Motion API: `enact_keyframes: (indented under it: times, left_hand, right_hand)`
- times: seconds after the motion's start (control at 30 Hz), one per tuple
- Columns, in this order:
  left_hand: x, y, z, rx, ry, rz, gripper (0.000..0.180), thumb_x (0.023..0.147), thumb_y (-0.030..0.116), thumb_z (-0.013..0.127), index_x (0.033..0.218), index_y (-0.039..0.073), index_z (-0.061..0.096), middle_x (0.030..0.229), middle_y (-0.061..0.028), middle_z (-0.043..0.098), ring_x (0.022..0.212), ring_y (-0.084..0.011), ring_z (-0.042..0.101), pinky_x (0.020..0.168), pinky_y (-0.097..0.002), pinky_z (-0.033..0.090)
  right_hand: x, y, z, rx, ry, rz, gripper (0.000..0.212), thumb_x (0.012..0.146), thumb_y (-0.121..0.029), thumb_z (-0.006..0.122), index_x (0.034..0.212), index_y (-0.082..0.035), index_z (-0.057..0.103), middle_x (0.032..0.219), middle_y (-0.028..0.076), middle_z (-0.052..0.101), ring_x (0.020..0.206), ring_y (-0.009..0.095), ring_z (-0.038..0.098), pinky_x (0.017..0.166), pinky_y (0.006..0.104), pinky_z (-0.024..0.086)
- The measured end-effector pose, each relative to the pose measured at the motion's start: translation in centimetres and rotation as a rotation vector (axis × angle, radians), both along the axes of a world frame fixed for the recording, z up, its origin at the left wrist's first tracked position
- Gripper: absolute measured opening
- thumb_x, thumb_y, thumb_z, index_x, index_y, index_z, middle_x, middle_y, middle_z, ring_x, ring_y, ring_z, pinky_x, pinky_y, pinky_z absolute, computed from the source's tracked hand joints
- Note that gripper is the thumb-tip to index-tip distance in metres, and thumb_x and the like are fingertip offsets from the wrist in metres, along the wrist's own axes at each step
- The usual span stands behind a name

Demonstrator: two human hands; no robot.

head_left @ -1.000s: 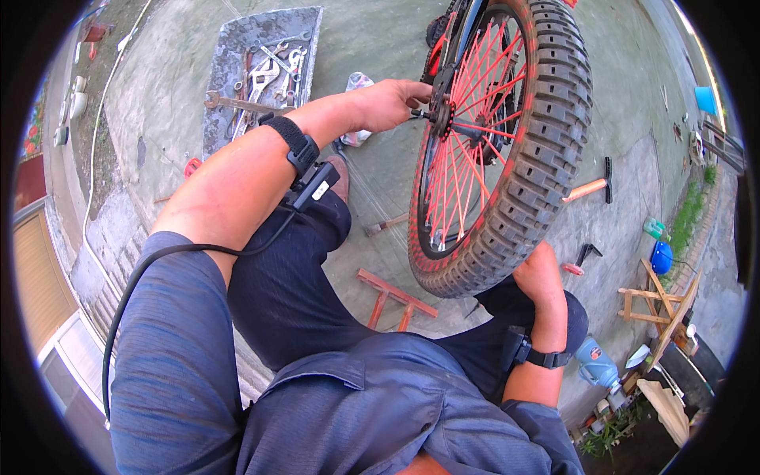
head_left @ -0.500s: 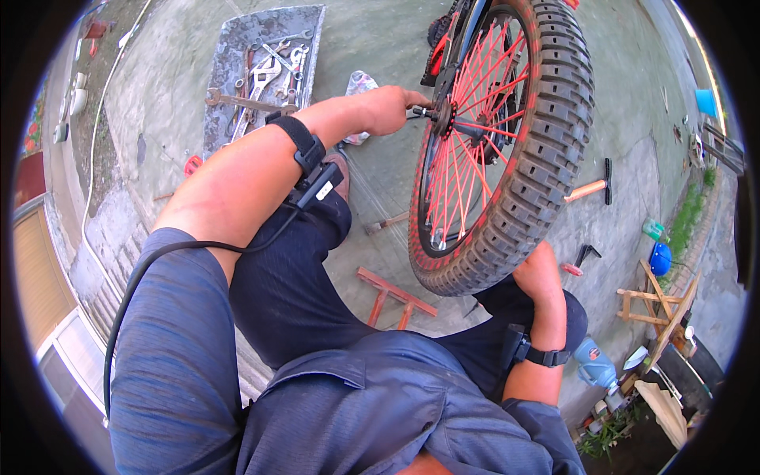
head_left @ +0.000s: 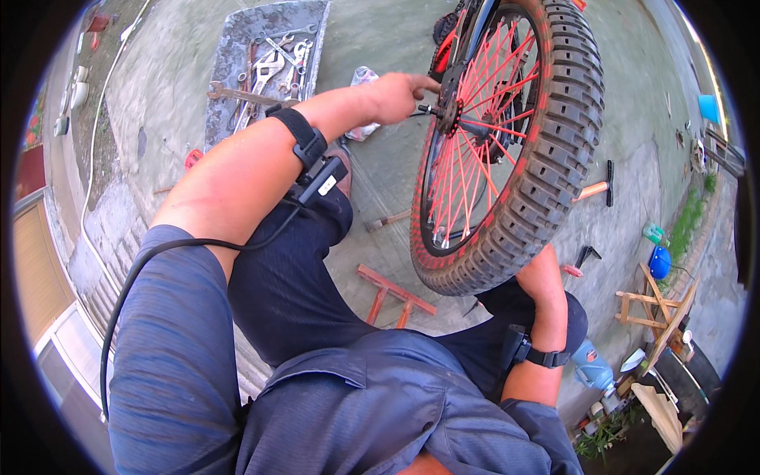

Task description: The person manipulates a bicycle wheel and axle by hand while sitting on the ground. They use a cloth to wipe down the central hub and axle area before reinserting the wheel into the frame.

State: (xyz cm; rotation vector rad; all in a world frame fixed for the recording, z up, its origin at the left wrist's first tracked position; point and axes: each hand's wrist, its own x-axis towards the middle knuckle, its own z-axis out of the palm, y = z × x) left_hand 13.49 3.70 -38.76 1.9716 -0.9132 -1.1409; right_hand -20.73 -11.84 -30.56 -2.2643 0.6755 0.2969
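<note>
A bicycle wheel with a knobby black tyre [head_left: 566, 127] and red spokes [head_left: 483, 103] stands tilted in front of me, held in the bike's dark frame [head_left: 452, 83]. Near the hub, my left hand [head_left: 392, 97] stretches its index finger to the frame just above the axle end [head_left: 428, 109]. The other fingers are bent, and nothing shows in them. My right hand [head_left: 541, 275] is at the near lower side of the tyre, by my right knee. Its fingers are hidden behind the tyre, so their grip does not show.
A grey metal tray [head_left: 237, 39] of wrenches lies at the far left, beside a plastic bag [head_left: 364, 77]. On the concrete are a brush [head_left: 388, 221], a rusty metal stand [head_left: 396, 291], an orange-handled hammer [head_left: 594, 190] and a wooden frame [head_left: 653, 305] at right.
My left hand has lifted slightly up from the axle end, its index finger now on the frame. The wheel has shifted a little to the right in view. My right hand stays by the tyre.
</note>
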Motion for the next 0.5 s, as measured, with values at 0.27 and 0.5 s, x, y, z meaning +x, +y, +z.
enact_keyframes:
  times: [0.27, 0.5]
  left_hand:
    - [0.1, 0.0, 0.9, 0.023, 0.134, -0.032, 0.04, 0.082, 0.001, 0.055, 0.121, 0.0, 0.062, 0.11, -0.0121, 0.069, 0.104, -0.0197, 0.063, 0.093, -0.0302, 0.048]
    - [0.4, 0.8, 0.2, 0.011, -0.007, -0.082, 0.032, 0.088, 0.019, 0.067, 0.112, -0.002, 0.064, 0.097, -0.0113, 0.07, 0.09, -0.0187, 0.066, 0.083, -0.0317, 0.052]
  right_hand:
    - [0.0, 0.1, -0.2, -0.011, -0.032, 0.0, 0.026, 0.081, -0.011, 0.061, 0.105, 0.001, 0.062, 0.073, 0.019, 0.061, 0.065, 0.031, 0.059, 0.064, 0.0389, 0.048]
    - [-0.2, 0.0, -0.3, -0.013, 0.001, -0.007, 0.026, 0.081, -0.012, 0.061, 0.103, 0.001, 0.062, 0.073, 0.02, 0.061, 0.064, 0.032, 0.059, 0.063, 0.0391, 0.048]
